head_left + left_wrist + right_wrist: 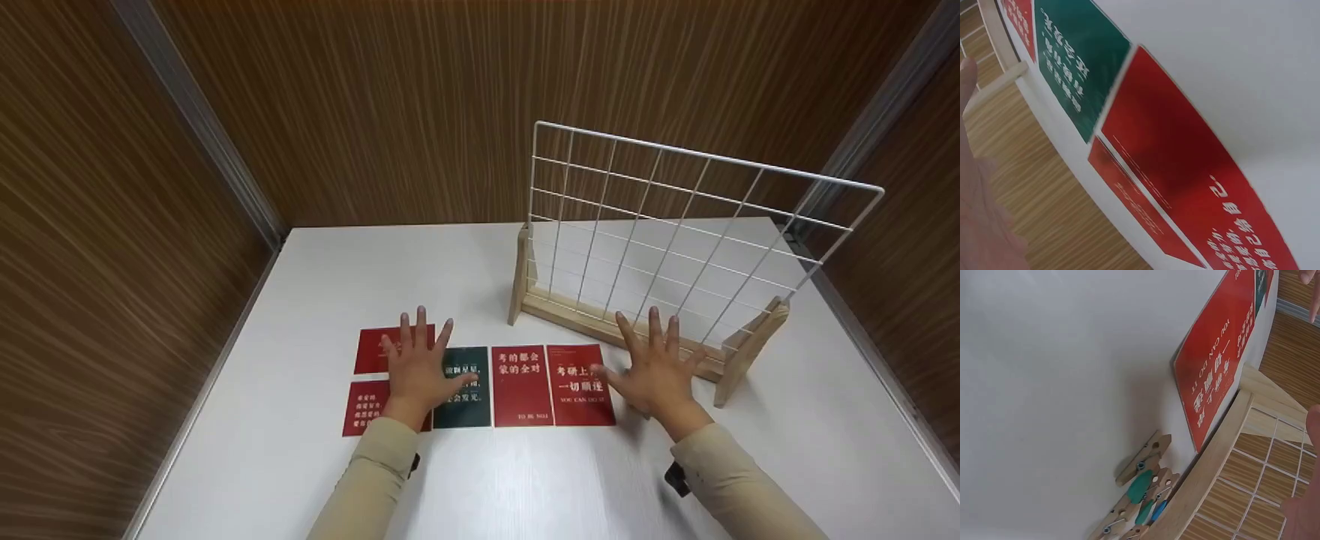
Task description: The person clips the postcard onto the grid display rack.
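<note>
My left hand is spread with its fingers straight, above a red card, a lower red card and a green card. It holds nothing. Farther right lie a red card and another red card, both printed with pale lettering. My right hand, also spread and holding nothing, is between that last card and a white wire grid standing in a wooden base. Several wooden clothespins, some with green or blue pieces, lie beside the base in the right wrist view; my right hand mostly hides them in the head view.
The white table meets a wood-grain panel at the back. Similar panels flank it on both sides. The upright grid occupies the table's right half, its wooden feet angled toward the front right.
</note>
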{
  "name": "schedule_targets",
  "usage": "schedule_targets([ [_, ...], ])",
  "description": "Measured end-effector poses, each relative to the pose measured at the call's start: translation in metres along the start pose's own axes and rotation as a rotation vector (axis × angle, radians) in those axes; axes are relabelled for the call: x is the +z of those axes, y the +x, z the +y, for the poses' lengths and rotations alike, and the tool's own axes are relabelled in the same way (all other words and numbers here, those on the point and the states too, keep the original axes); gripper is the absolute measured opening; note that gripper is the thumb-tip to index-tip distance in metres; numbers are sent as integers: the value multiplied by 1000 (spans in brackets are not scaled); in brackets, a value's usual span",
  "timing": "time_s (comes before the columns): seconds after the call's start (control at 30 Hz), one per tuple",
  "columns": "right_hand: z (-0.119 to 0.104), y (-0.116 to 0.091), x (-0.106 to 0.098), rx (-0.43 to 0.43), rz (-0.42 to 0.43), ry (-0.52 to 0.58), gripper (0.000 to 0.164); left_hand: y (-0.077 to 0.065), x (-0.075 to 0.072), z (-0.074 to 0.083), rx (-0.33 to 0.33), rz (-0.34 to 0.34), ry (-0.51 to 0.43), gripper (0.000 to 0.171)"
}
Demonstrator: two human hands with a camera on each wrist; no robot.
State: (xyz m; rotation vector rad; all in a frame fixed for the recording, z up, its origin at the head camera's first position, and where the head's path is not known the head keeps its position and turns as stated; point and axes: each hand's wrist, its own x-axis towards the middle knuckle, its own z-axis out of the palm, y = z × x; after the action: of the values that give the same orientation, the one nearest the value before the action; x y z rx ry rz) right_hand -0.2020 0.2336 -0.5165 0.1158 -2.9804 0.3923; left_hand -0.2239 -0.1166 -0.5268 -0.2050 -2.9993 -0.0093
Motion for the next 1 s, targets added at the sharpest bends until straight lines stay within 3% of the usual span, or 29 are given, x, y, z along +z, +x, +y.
schedule_targets([
  [0.23,6,-4,2,5,-11,-8,96,-4,4,-16,-30,-6,-59,99],
  [0.57,14,-12,5,8,-33,-8,92,-16,11,-39,-44,43,-100,98],
  [1.0,22,-26,7,15,-50,23,93,-27,19,-64,-115,-38,-165,96],
])
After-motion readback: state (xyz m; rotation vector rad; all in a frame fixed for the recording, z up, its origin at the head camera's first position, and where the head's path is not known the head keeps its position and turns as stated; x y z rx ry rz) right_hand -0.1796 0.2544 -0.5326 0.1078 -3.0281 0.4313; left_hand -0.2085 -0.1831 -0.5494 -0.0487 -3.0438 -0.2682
